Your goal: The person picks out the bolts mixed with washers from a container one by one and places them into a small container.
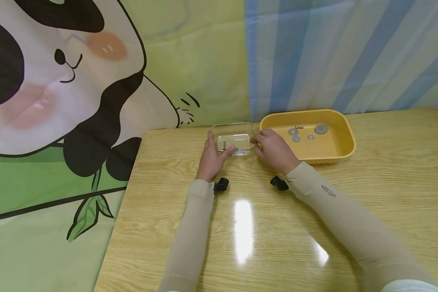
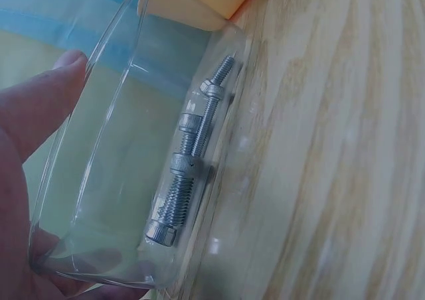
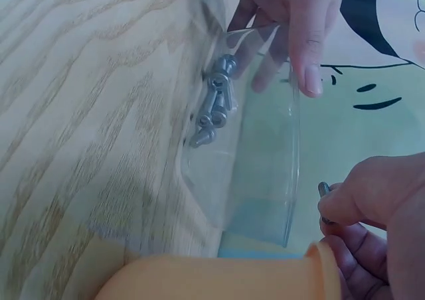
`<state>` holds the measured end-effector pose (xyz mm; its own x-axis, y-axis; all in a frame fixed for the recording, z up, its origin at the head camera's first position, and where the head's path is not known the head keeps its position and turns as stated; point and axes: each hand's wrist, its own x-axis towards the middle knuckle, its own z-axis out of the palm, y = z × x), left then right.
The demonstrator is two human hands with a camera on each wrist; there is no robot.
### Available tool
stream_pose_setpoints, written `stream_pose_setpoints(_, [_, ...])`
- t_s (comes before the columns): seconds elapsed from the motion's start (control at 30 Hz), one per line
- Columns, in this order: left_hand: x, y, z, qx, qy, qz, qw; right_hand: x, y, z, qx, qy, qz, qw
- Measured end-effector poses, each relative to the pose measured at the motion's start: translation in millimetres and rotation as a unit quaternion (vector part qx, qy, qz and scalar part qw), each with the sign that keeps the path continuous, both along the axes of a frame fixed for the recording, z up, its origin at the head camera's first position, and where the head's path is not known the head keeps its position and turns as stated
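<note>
A clear plastic box (image 1: 241,138) stands near the table's back edge. My left hand (image 1: 210,159) grips its left side, the thumb over the near rim. Several metal bolts (image 2: 174,200) lie along the bottom of the box; one carries a nut (image 2: 212,89). At the box's right end, my right hand (image 1: 276,150) pinches a small metal bolt (image 3: 324,190) between thumb and fingers, mostly hidden by them. From the right wrist, this bolt shows beside the box's open rim, outside it.
Right of the box is a yellow tray (image 1: 330,149), close to my right hand. Inside it lie several flat washers (image 1: 293,132), larger washers (image 1: 321,129) and another bolt (image 1: 299,127). A printed panda curtain (image 1: 211,61) hangs behind the wooden table (image 1: 160,211).
</note>
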<state>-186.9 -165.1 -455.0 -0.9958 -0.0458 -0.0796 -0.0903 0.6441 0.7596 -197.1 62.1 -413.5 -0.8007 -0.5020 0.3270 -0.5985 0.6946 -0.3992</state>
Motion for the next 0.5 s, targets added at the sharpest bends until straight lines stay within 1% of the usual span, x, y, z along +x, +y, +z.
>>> stream_pose_setpoints(0.3, [1.7,0.1,2.1,0.002,0.002,-0.004,1.0,-0.9,-12.3,-0.6,0.02,0.002,0.01,1.0])
stream_pose_setpoints(0.5, [0.8,0.1,0.8,-0.001,0.009,-0.004,1.0,-3.5,-17.5,-4.4,0.033,0.014,0.02,0.999])
